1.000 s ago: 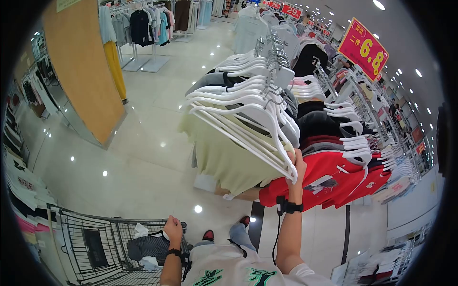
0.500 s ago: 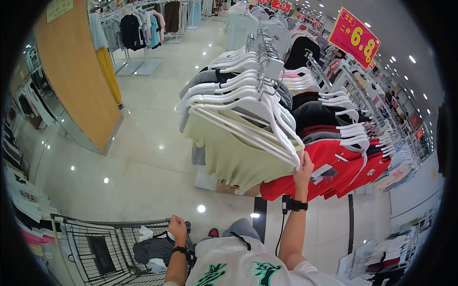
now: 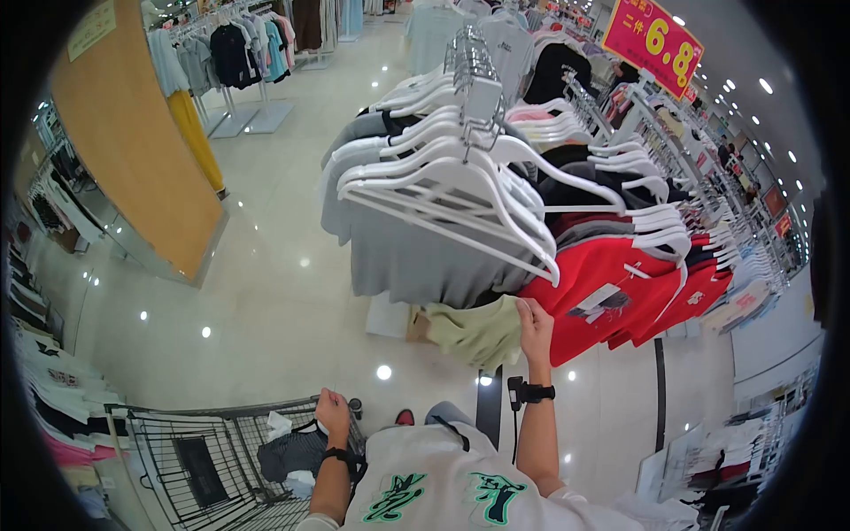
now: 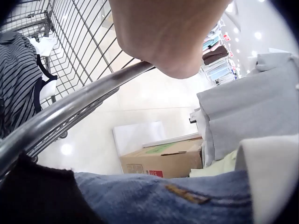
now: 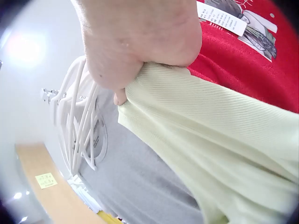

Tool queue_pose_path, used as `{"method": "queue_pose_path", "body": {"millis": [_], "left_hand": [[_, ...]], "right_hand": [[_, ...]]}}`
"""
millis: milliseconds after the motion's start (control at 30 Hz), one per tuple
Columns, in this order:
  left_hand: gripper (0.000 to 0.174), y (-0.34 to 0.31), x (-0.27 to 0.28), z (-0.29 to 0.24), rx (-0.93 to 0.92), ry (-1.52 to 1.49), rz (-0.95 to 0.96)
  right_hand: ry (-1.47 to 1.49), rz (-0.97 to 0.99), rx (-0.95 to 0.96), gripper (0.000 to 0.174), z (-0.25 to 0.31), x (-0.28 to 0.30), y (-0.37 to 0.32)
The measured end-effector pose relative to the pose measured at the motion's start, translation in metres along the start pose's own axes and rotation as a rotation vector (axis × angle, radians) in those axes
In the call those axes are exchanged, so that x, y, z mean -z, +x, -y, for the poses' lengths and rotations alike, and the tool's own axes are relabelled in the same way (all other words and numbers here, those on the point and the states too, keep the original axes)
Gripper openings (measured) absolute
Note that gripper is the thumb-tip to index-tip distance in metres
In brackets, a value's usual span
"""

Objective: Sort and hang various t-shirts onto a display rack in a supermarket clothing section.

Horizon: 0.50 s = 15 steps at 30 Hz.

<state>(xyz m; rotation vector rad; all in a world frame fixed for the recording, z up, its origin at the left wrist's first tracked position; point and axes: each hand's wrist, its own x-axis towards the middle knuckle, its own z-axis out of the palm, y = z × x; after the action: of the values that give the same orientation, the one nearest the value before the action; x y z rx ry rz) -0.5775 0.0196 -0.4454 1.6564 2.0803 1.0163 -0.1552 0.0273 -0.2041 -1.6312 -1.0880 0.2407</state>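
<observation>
My right hand (image 3: 535,329) pinches a pale green ribbed garment (image 3: 478,331), which hangs off its hanger below the rack's end. The right wrist view shows the green cloth (image 5: 201,112) bunched in that hand (image 5: 140,37). Just above it are white hangers (image 3: 443,190) and a grey shirt (image 3: 416,257); red shirts (image 3: 602,296) hang to the right. My left hand (image 3: 333,412) grips the cart's metal handle (image 4: 88,93) at its right end.
The wire cart (image 3: 199,460) at lower left holds a striped garment (image 3: 290,453). A cardboard box (image 4: 163,158) sits on the floor under the rack. Beyond stand a wooden pillar (image 3: 133,150) and a red price sign (image 3: 653,42).
The green garment has come off its hanger and moved down with my right hand, uncovering the grey shirt behind. My left hand stays at the cart handle.
</observation>
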Motion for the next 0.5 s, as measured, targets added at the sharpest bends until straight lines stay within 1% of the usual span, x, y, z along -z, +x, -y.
{"method": "queue_pose_path", "body": {"millis": [33,67,133,167,200,267,300,333,400,433,500], "left_hand": [[0.016,0.002,0.001,0.0,-0.005,0.024,0.018],[0.016,0.003,0.002,0.001,-0.001,0.041,0.026],[0.015,0.01,0.004,0.001,-0.004,0.095,0.144],[0.015,0.014,0.005,0.004,0.04,0.123,0.273],[0.015,0.021,0.013,-0.004,0.04,0.132,0.274],[0.019,0.031,0.024,-0.024,-0.034,-0.103,0.624],[0.025,0.036,0.024,-0.034,-0.08,-0.188,0.719],[0.025,0.041,0.023,-0.047,-0.077,-0.186,0.719],[0.043,0.05,0.031,-0.097,-0.085,-0.185,0.953],[0.043,0.051,0.027,-0.112,-0.088,-0.184,0.953],[0.07,0.05,0.016,-0.138,-0.394,-0.361,0.838]], "right_hand": [[0.036,0.025,0.023,0.026,-0.003,-0.007,-0.005],[0.04,0.032,0.006,0.026,-0.006,-0.009,-0.011],[-0.019,0.245,-0.098,0.025,0.001,-0.01,-0.021],[0.008,0.268,-0.068,0.024,0.008,-0.012,-0.025],[0.014,0.27,-0.074,0.024,0.016,-0.013,-0.028],[0.017,0.398,-0.103,0.024,0.034,-0.01,-0.033],[-0.002,0.447,-0.111,0.022,0.048,-0.006,-0.034],[-0.001,0.449,-0.113,0.022,0.061,-0.003,-0.034],[0.066,0.575,-0.106,0.021,0.084,0.004,-0.033],[0.045,0.615,-0.097,0.019,0.091,0.008,-0.033],[0.085,0.642,-0.062,0.018,0.097,0.013,-0.035]]}}
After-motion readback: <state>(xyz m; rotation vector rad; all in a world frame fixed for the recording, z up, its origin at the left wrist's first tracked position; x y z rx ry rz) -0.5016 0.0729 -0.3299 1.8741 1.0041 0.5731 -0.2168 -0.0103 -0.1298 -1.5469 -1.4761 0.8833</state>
